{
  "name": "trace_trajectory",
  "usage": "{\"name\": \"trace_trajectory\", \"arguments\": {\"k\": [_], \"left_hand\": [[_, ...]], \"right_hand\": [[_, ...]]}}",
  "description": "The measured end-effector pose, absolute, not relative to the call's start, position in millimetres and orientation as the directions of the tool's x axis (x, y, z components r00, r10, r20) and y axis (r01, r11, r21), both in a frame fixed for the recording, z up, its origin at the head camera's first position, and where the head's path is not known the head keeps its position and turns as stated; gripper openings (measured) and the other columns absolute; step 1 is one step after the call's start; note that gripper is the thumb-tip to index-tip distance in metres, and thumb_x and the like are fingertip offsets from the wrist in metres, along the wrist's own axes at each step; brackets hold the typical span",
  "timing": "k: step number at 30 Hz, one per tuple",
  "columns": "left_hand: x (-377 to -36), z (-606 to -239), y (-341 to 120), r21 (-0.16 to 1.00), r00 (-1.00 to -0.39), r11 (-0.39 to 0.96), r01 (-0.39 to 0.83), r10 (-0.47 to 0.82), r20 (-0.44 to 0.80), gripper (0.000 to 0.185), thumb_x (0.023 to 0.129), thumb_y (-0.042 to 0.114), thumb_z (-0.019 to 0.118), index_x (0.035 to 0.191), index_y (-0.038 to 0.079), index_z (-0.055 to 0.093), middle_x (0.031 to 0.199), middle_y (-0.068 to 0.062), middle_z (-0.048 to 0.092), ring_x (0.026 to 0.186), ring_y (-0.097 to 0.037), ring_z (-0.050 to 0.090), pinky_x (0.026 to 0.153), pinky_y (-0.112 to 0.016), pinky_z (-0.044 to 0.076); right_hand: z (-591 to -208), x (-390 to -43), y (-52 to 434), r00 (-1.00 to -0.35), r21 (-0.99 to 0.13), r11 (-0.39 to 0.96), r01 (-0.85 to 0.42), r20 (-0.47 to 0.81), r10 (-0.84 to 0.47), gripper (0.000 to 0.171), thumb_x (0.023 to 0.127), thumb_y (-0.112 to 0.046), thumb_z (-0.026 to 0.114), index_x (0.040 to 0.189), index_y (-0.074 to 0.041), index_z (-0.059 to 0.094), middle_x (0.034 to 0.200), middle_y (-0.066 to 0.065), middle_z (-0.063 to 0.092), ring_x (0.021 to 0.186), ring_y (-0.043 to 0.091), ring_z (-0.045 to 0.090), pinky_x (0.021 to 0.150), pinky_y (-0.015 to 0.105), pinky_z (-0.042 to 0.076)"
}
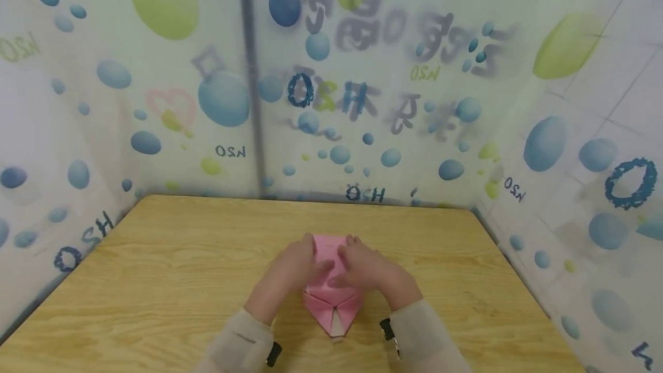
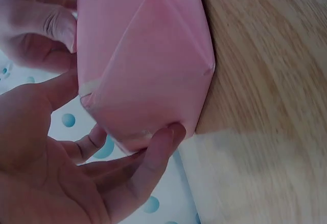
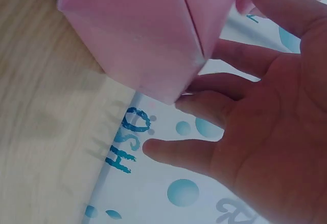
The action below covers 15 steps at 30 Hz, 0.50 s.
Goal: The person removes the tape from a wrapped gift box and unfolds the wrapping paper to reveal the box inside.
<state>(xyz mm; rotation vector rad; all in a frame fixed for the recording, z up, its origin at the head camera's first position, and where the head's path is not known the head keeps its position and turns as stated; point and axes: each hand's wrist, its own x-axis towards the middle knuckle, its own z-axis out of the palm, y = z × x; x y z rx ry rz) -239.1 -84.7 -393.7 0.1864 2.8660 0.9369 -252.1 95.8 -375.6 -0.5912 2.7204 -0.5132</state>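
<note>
A box wrapped in pink paper (image 1: 327, 246) lies on the wooden table, with triangular folded flaps and a pale strip at its near end. My left hand (image 1: 297, 263) holds its left side; in the left wrist view the thumb rests along the top edge and a bent finger (image 2: 164, 138) presses the side face. On the right side, my right hand (image 1: 368, 266) touches the box, its thumb over the top. The right wrist view has the fingers fairly straight against the far edge, the little finger (image 3: 179, 152) held away from the paper. The underside of the box is hidden.
The wooden table (image 1: 171, 269) reaches back to a light curtain (image 1: 321, 148) printed with blue and green bubbles and letters. More of this printed sheeting hangs at the left and right. Pale sleeves and black straps are at both wrists.
</note>
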Motion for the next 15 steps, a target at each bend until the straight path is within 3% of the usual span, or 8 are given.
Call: {"name": "trace_trajectory", "arguments": {"k": [5,7,12,15], "left_hand": [[-243,-395,-77,0.575,-0.989,0.814,0.081,0.137,-0.054,0.060,0.102,0.039,0.071,0.135,-0.009,0.057,0.116,-0.025,0.071,0.090,-0.027,0.067,0.082,-0.046,0.061],[-245,-396,-75,0.546,-0.991,0.835,0.075,0.124,-0.053,0.061,0.102,0.041,0.070,0.135,-0.009,0.057,0.117,-0.026,0.071,0.092,-0.028,0.067,0.083,-0.048,0.061],[-246,-396,-70,0.483,-0.993,0.873,0.065,0.102,-0.052,0.063,0.102,0.045,0.070,0.135,-0.008,0.059,0.116,-0.024,0.072,0.086,-0.028,0.067,0.075,-0.045,0.060],[-245,-395,-69,0.491,-0.994,0.870,0.047,0.089,-0.063,0.051,0.102,0.041,0.071,0.124,-0.004,0.064,0.097,-0.018,0.071,0.072,-0.024,0.063,0.062,-0.037,0.053]], "right_hand": [[-371,-255,94,-0.875,-0.404,0.859,-0.313,-0.229,-0.427,0.063,0.092,-0.038,0.084,0.141,-0.004,0.065,0.168,0.026,0.039,0.156,0.042,0.042,0.126,0.058,0.037],[-370,-256,94,-0.877,-0.407,0.861,-0.305,-0.233,-0.421,0.060,0.091,-0.037,0.085,0.139,-0.005,0.066,0.167,0.025,0.041,0.154,0.041,0.045,0.125,0.058,0.039],[-371,-257,94,-0.872,-0.415,0.855,-0.310,-0.234,-0.430,0.050,0.091,-0.034,0.085,0.131,-0.008,0.070,0.167,0.025,0.041,0.154,0.042,0.044,0.123,0.059,0.040],[-372,-257,93,-0.871,-0.418,0.855,-0.309,-0.236,-0.430,0.048,0.091,-0.032,0.085,0.129,-0.008,0.070,0.168,0.025,0.039,0.155,0.042,0.042,0.124,0.059,0.040]]}}
